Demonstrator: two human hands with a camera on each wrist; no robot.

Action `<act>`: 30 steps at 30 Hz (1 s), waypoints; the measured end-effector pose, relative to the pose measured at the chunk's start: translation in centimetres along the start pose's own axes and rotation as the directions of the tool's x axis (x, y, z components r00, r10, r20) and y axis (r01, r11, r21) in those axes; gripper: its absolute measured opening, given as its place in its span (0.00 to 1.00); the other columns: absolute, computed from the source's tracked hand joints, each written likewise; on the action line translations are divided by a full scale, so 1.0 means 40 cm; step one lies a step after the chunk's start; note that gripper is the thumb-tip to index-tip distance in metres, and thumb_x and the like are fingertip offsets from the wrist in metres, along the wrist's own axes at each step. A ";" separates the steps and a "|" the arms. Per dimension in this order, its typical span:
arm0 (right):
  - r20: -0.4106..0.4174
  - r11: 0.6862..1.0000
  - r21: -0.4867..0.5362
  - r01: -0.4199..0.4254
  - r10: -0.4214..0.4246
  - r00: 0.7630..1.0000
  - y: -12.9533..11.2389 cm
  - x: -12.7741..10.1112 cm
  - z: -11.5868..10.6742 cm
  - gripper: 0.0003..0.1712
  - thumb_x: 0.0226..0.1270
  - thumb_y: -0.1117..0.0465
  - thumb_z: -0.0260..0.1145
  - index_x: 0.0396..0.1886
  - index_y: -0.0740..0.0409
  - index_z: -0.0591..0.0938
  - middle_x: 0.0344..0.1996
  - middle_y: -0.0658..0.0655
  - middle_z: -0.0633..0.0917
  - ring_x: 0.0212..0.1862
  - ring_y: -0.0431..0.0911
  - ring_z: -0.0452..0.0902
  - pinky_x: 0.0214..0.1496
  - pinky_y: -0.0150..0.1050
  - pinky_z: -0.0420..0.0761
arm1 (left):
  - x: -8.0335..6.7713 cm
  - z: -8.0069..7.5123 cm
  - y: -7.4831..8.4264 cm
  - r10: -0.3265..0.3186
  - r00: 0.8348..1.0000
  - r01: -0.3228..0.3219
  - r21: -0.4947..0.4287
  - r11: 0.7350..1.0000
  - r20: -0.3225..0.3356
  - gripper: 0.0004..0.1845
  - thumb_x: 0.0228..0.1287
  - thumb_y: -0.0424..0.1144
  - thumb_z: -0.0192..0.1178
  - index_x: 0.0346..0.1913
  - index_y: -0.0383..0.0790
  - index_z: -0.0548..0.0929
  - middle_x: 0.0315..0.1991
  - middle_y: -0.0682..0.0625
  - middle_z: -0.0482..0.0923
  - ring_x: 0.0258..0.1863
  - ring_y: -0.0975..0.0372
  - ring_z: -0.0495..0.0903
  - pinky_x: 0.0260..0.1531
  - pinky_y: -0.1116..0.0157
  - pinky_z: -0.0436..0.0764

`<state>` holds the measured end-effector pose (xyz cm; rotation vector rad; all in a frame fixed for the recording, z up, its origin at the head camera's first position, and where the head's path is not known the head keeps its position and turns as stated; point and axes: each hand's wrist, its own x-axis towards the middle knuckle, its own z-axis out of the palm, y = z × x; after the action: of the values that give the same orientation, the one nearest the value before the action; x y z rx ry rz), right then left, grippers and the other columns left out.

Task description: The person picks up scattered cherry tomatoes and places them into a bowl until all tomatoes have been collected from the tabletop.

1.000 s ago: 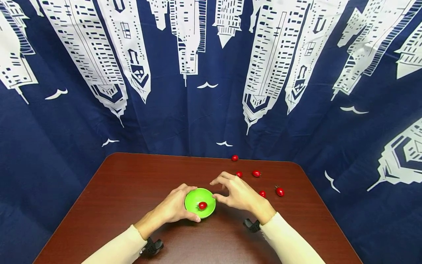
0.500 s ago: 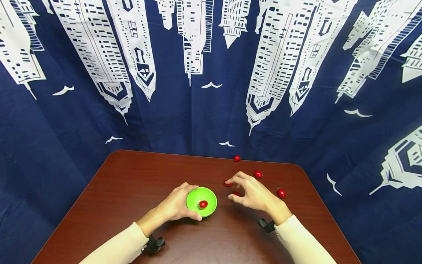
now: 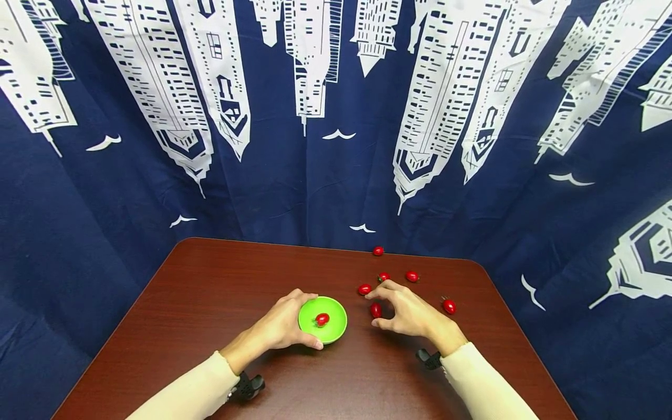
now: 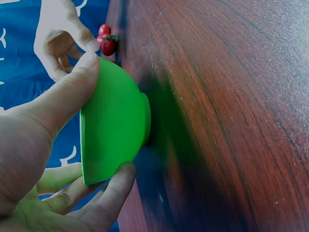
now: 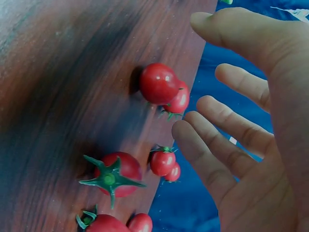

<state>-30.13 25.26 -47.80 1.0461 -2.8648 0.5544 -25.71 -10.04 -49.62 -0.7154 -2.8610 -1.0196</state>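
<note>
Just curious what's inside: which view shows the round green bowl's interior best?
The head view: it looks down into the round green bowl, showing one small red tomato. The left wrist view shows its outside; the right wrist view, only a green sliver, perhaps the bowl.

green bowl, red tomatoes, brown table, white-on-navy skyline cloth

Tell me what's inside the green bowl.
One red tomato with some green at its stem end lies in the green bowl. The patch of bowl directly beneath it is covered; the left wrist view shows only the outside.
</note>
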 end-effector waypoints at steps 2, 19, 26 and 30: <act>0.006 1.000 0.004 0.004 -0.004 1.000 0.005 0.001 0.007 0.31 0.68 0.55 0.88 0.68 0.53 0.91 0.62 0.50 0.90 0.60 0.51 0.91 0.67 0.51 0.91 | -0.002 -0.001 0.002 -0.005 1.000 0.005 -0.004 1.000 0.002 0.60 0.40 0.52 0.99 0.77 0.32 0.83 0.60 0.45 0.87 0.60 0.50 0.87 0.67 0.48 0.88; 0.032 0.996 0.082 0.021 -0.024 0.999 0.040 0.013 0.035 0.31 0.66 0.62 0.90 0.67 0.59 0.92 0.60 0.59 0.91 0.47 0.48 0.92 0.55 0.47 0.96 | 0.001 -0.005 -0.002 0.016 1.000 -0.016 0.001 1.000 0.006 0.60 0.39 0.51 1.00 0.77 0.30 0.83 0.59 0.43 0.87 0.58 0.50 0.87 0.65 0.50 0.88; -0.006 0.996 0.065 0.054 -0.053 0.999 0.047 0.016 0.051 0.24 0.66 0.67 0.88 0.61 0.59 0.94 0.56 0.59 0.92 0.42 0.41 0.89 0.48 0.37 0.93 | 0.004 -0.005 0.001 0.009 1.000 -0.009 -0.001 1.000 0.011 0.60 0.41 0.51 0.99 0.77 0.30 0.83 0.59 0.44 0.86 0.58 0.51 0.86 0.65 0.50 0.88; -0.018 0.996 0.065 0.056 -0.055 0.998 0.050 0.018 0.057 0.21 0.67 0.69 0.86 0.58 0.59 0.95 0.52 0.57 0.92 0.41 0.40 0.89 0.46 0.36 0.93 | 0.004 -0.004 0.000 0.004 1.000 -0.004 -0.006 1.000 0.010 0.60 0.40 0.51 0.99 0.77 0.29 0.83 0.59 0.43 0.87 0.58 0.51 0.86 0.65 0.49 0.88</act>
<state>-31.76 25.45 -50.43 1.1210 -2.8118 0.6545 -25.86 -10.07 -49.47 -0.7280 -2.8651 -1.0269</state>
